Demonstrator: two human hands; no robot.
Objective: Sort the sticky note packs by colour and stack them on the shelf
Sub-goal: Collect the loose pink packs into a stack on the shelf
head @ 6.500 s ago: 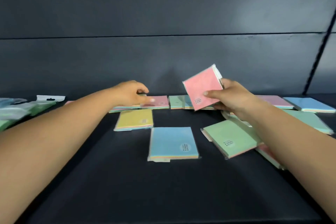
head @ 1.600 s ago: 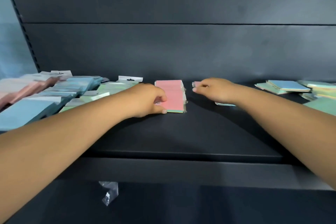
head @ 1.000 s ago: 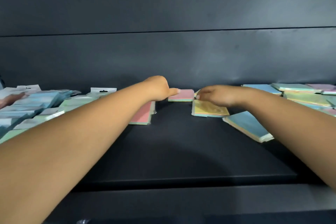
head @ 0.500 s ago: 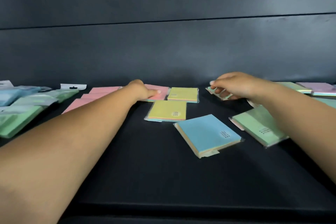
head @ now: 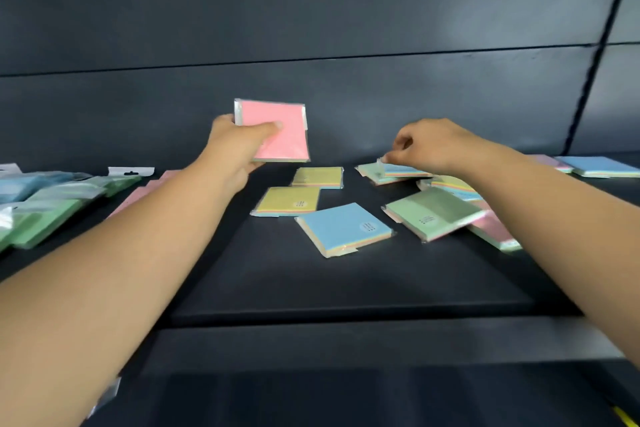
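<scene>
Just left of the frame's centre, the left hand (head: 239, 146) grips a pink sticky note pack (head: 277, 130) lifted clear of the shelf (head: 346, 281), thumb laid across its face and the other fingers curled behind it, so the pack stands nearly upright against the dark back panel (head: 311, 10). To the right of centre, the right hand (head: 426, 146) reaches down with its fingers curled, the fingertips pinching the plastic corner of a green-topped pack (head: 372, 170) that lies flat on the shelf with another pack overlapping it. Between and below the hands lie two yellow packs (head: 318, 177) (head: 289, 201), one behind the other, then a blue pack (head: 343, 227) nearer the front edge and a green pack (head: 433, 211) tilted on top of a pink one (head: 493, 230). At the far left of the frame sit rows of green packs (head: 45, 218), blue ones behind them, and pink packs (head: 135, 198) beside the left forearm. More packs, one blue-topped (head: 599, 165), rest at the right edge.
</scene>
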